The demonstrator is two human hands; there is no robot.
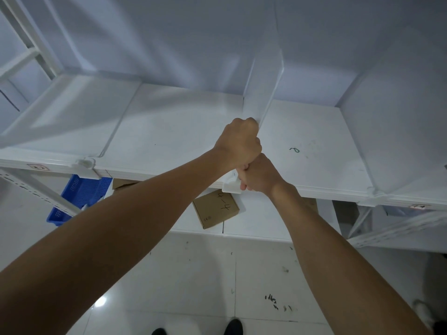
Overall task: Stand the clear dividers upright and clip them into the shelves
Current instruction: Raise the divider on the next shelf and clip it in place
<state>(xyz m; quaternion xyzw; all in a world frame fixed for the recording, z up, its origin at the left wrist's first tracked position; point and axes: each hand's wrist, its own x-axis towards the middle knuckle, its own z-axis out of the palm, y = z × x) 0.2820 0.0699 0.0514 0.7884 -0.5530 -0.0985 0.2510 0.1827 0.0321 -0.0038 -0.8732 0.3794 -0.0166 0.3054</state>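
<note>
The clear divider (262,93) stands upright on the white shelf (169,131), running from the back wall toward the front edge, at about 12 o'clock from the hands. Its top edge tilts slightly toward 1 o'clock in this wide-angle view; whether it is truly plumb cannot be determined.

The left hand (239,143) is clenched around the front end of the divider, knuckles up. This grip appears intended to hold the panel vertical and keep it from tipping sideways while the front is secured.

The right hand (257,176) sits directly at 6 o'clock of the left hand, touching it, with its fingers closed over the white front clip (229,186) at the shelf lip. The position suggests it is pressing the clip onto the edge. Whether the clip is fully seated cannot be confirmed, as the hand covers it.

A second clip (84,164) is already mounted on the shelf lip at 9 o'clock, and a third fitting (373,193) lies at 3 o'clock.

Below the shelf, a cardboard box (215,209) rests at 6 o'clock, with a blue basket (82,194) at 8 o'clock.
</note>
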